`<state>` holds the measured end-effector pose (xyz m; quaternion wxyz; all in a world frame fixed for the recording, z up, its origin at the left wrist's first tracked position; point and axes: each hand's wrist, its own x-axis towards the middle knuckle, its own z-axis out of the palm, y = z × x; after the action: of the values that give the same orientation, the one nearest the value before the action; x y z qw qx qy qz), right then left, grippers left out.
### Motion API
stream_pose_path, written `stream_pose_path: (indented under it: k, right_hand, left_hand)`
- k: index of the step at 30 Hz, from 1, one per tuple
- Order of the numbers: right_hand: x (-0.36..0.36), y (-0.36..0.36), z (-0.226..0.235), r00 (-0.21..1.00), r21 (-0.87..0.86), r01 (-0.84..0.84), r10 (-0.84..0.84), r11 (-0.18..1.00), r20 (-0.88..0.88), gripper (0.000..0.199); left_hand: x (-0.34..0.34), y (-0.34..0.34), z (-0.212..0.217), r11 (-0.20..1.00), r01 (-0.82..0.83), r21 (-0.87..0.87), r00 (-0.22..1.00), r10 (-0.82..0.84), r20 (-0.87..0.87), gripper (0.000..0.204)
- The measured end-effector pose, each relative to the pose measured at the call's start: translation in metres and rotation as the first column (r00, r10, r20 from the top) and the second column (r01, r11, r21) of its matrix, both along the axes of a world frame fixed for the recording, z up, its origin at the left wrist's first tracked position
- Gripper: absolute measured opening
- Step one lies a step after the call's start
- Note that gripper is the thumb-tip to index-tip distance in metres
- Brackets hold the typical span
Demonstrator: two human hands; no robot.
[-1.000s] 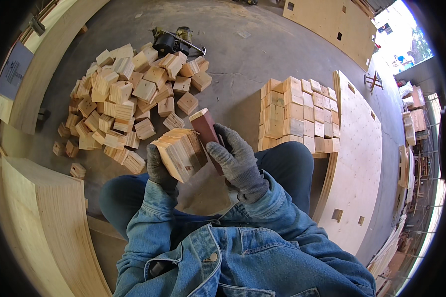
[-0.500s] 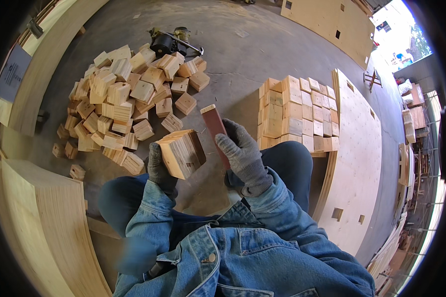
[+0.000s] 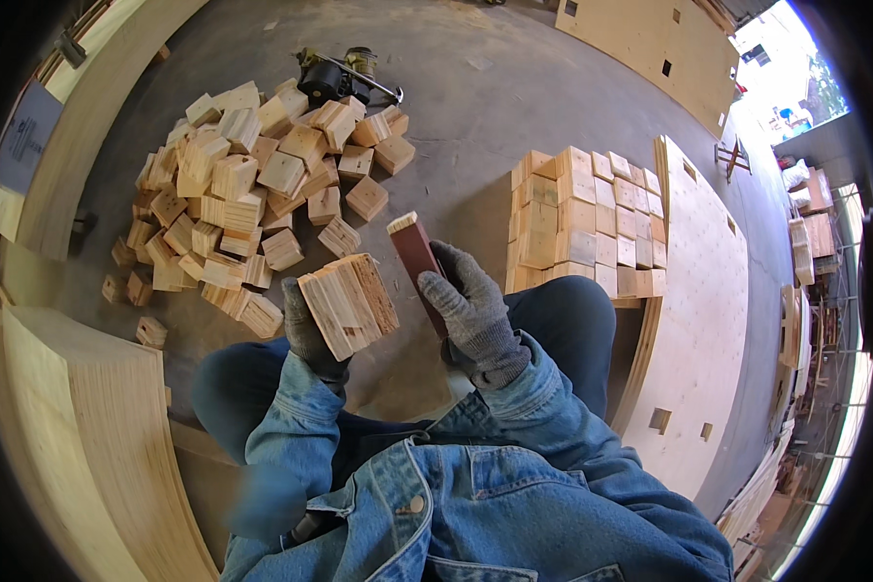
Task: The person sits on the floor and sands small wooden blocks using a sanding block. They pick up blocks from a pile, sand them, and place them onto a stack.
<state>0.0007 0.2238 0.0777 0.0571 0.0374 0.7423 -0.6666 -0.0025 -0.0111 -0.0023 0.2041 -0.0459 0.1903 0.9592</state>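
My left hand (image 3: 310, 335), in a grey knit glove, grips a layered wooden block (image 3: 344, 308) by its left side. The block's striped grain faces up, and its right edge looks rough and darker. In my right hand (image 3: 468, 310), also gloved, is a sanding block (image 3: 419, 267), a slim wooden bar with a reddish-brown face. It stands tilted just right of the wooden block, a small gap apart. My thumb lies along the bar; the fingers behind it are partly hidden.
A loose heap of wooden blocks (image 3: 252, 184) lies ahead on the left, with a dark power tool (image 3: 335, 78) behind it. Neatly stacked blocks (image 3: 582, 228) stand at right beside large plywood sheets (image 3: 694, 339). Thick laminated timber (image 3: 97, 417) is close on my left.
The wooden block has turned in my left hand, so its striped grain and rough right edge now show more. The sanding block has shifted slightly down and stays apart from it.
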Motion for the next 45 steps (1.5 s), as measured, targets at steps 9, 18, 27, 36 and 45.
stream_pose_path:
  k: [9, 18, 27, 36, 45]
  right_hand:
    - [0.003, -0.027, 0.028, 0.997, -0.241, -0.083, 0.081, 0.967, -0.021, 0.060]
    - [0.001, -0.021, 0.038, 0.991, -0.337, -0.020, 0.064, 0.941, 0.119, 0.057]
    - [0.003, -0.030, 0.019, 0.990, -0.155, -0.070, 0.088, 0.985, 0.114, 0.056]
    - [0.008, -0.037, 0.033, 0.980, 0.001, -0.054, 0.053, 0.999, -0.194, 0.061]
    - [0.006, -0.027, 0.034, 0.988, 0.175, -0.011, 0.038, 0.984, -0.151, 0.062]
  left_hand:
    - [0.000, 0.005, 0.002, 0.996, -0.068, 0.064, 0.992, 0.061, 0.108, 0.097]
    - [0.003, 0.008, 0.018, 0.904, -0.077, -0.421, 0.989, 0.015, -0.147, 0.082]
    - [0.051, -0.023, 0.002, 0.061, -0.359, -0.931, 0.855, -0.378, -0.354, 0.042]
    - [0.039, -0.019, -0.010, -0.035, -0.604, -0.796, 0.709, -0.479, -0.517, 0.051]
    - [0.047, -0.015, 0.007, -0.039, -0.551, -0.834, 0.757, -0.444, -0.479, 0.046]
